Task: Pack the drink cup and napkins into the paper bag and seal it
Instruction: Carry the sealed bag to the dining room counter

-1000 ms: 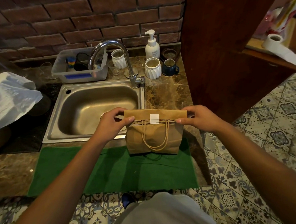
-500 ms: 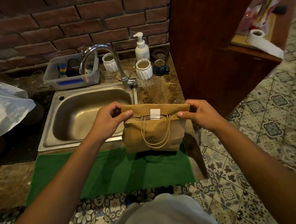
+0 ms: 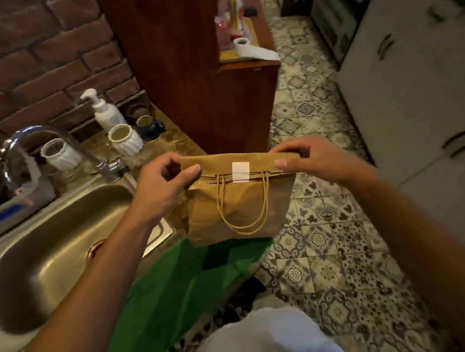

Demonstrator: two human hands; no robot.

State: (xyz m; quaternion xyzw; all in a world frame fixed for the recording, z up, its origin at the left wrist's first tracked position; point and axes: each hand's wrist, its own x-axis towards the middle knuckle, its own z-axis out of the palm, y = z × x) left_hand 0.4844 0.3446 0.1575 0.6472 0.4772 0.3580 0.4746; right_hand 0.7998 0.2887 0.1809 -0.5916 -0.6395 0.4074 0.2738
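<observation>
A brown paper bag (image 3: 243, 205) with twine handles hangs in the air past the right end of the counter, partly over the tiled floor. Its top is folded over and a white sticker (image 3: 240, 171) holds the flap down. My left hand (image 3: 163, 183) pinches the folded top at its left end. My right hand (image 3: 310, 159) pinches the right end. The drink cup and napkins are not visible; what is inside the bag is hidden.
A green mat (image 3: 178, 289) lies on the counter below the bag. A steel sink (image 3: 49, 239) with a tap (image 3: 30, 143) is at left, white cups (image 3: 125, 139) and a soap pump (image 3: 105, 111) behind it. A wooden cabinet (image 3: 208, 96) stands ahead, grey drawers (image 3: 410, 91) at right.
Both hands have lifted the sealed bag off the green mat and carried it to the right, off the counter's end. My view has swung right toward the floor.
</observation>
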